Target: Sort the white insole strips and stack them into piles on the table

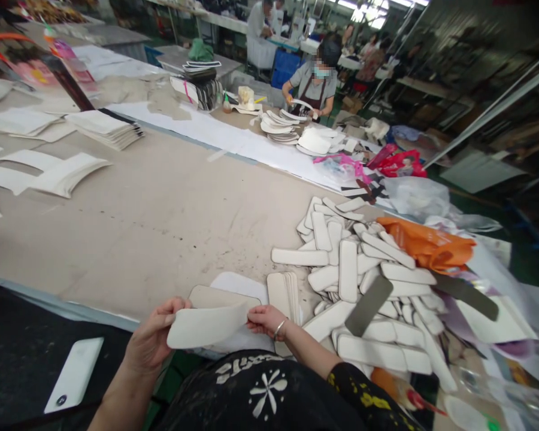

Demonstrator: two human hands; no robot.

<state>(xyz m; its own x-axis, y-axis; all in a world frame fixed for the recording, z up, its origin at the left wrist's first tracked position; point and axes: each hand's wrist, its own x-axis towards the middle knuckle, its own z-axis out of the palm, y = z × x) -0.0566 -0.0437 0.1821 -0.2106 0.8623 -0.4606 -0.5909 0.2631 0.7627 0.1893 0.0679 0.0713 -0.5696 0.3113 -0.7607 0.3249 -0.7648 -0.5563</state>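
Observation:
A curved off-white panel with rounded corners [209, 326] is held up at the near table edge. My left hand [159, 326] pinches its left end, thumb in front. At its right end, my right hand [267, 320] has its fingertips closed on the edge; a silver bangle circles that wrist. Behind the held piece lies a similar beige panel [224, 296], partly over a white sheet [240, 282]. Just beyond my right hand stands a short stack of cream strips [284, 293].
A large heap of white rounded strips [348, 269] spreads to the right, beside an orange bag [431, 245]. Stacked white panels [103, 127] lie at the far left. Across the table [175, 197] a co-worker [314, 84] handles a curved piece. A white phone [74, 374] rests at lower left.

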